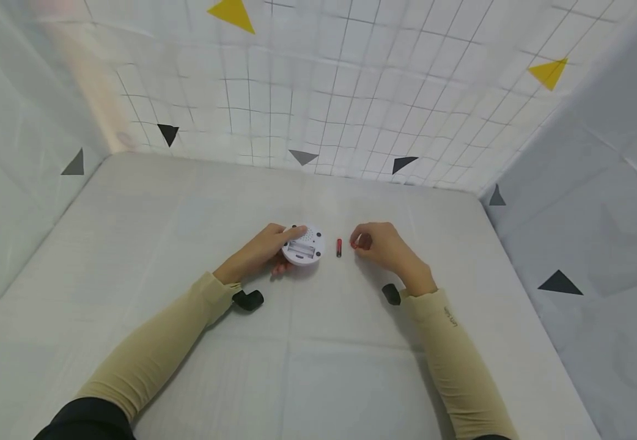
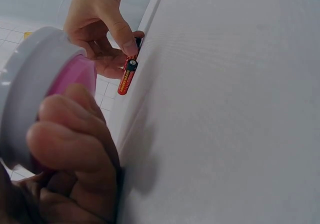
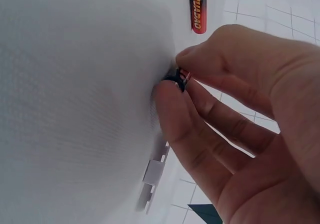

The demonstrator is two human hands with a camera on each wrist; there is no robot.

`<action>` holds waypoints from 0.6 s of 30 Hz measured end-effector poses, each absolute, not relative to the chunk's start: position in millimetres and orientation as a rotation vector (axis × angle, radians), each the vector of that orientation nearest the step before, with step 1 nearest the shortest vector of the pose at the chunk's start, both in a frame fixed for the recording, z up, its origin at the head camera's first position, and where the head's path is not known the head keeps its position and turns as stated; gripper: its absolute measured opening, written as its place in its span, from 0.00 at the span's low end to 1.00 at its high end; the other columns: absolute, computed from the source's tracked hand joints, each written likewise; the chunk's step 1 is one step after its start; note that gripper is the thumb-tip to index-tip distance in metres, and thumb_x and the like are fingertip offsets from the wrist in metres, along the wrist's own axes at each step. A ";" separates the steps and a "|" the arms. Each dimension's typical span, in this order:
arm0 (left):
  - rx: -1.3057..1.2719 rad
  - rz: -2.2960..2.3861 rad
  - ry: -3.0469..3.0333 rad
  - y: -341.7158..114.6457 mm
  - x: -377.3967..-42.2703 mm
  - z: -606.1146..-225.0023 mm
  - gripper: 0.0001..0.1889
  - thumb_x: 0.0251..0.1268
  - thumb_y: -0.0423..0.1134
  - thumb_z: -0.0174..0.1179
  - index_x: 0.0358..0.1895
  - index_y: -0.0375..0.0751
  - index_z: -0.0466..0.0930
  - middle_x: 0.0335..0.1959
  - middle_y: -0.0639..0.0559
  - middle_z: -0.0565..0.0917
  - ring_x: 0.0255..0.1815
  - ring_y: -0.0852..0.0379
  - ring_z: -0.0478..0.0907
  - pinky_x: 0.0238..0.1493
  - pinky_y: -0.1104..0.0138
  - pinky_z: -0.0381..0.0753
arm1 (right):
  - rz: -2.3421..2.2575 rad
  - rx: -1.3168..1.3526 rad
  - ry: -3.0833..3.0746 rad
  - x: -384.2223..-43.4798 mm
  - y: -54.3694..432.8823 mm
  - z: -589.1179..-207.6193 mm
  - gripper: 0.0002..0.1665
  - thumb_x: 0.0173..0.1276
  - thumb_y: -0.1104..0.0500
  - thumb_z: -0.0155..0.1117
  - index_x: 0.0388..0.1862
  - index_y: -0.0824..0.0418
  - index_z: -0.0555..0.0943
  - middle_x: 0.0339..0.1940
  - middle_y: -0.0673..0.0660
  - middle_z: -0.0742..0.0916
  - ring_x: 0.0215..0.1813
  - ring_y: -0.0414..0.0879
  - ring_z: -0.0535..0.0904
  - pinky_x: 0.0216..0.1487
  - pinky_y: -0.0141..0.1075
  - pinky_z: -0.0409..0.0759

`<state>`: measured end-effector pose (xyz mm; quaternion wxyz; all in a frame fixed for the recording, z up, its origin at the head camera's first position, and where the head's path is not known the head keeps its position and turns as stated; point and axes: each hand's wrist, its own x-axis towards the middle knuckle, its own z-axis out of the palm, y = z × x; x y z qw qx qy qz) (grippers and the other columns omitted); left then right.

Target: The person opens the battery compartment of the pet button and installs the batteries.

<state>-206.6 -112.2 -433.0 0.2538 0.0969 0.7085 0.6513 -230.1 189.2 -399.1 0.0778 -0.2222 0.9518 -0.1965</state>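
Note:
My left hand (image 1: pixel 263 245) grips a round white device (image 1: pixel 303 243), its thumb over the top and fingers beneath. The device's underside faces up, showing a rectangular battery compartment (image 1: pixel 301 250) with no battery in it, small holes and dark feet. A pink part (image 2: pixel 75 79) shows on its other side. To its right lies a red and black battery (image 1: pixel 338 247). My right hand (image 1: pixel 386 245) pinches a second battery (image 3: pixel 175 78) between thumb and fingertips, close over the table. The fingers hide most of that battery.
A small pale plastic cover (image 3: pixel 154 173) with tabs lies on the table near the right hand. The white-covered table (image 1: pixel 318 379) is bordered by a gridded back sheet (image 1: pixel 318 79) and a plain sheet at each side.

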 end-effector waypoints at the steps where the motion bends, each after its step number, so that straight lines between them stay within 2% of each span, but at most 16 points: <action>1: 0.264 1.770 1.926 -112.1 -206.3 -432.8 0.28 0.79 0.61 0.57 0.40 0.35 0.86 0.19 0.46 0.81 0.14 0.56 0.69 0.17 0.68 0.72 | -0.586 -0.671 2.853 -230.2 189.4 -399.1 0.09 0.68 0.66 0.72 0.46 0.56 0.88 0.34 0.53 0.87 0.39 0.48 0.81 0.42 0.40 0.81; 10: 0.270 1.768 1.938 -112.3 -205.3 -431.3 0.28 0.79 0.61 0.57 0.42 0.35 0.86 0.20 0.47 0.81 0.14 0.56 0.69 0.18 0.69 0.72 | -0.701 -0.722 2.881 -226.3 190.4 -392.6 0.13 0.65 0.69 0.69 0.47 0.61 0.91 0.35 0.55 0.87 0.40 0.50 0.80 0.41 0.40 0.79; 18: 0.251 1.765 1.943 -112.6 -205.2 -430.5 0.28 0.79 0.61 0.57 0.44 0.35 0.85 0.20 0.46 0.81 0.14 0.55 0.70 0.18 0.69 0.72 | -0.868 -0.848 2.923 -222.3 187.6 -385.6 0.13 0.65 0.70 0.70 0.48 0.62 0.89 0.38 0.56 0.89 0.42 0.49 0.84 0.46 0.45 0.88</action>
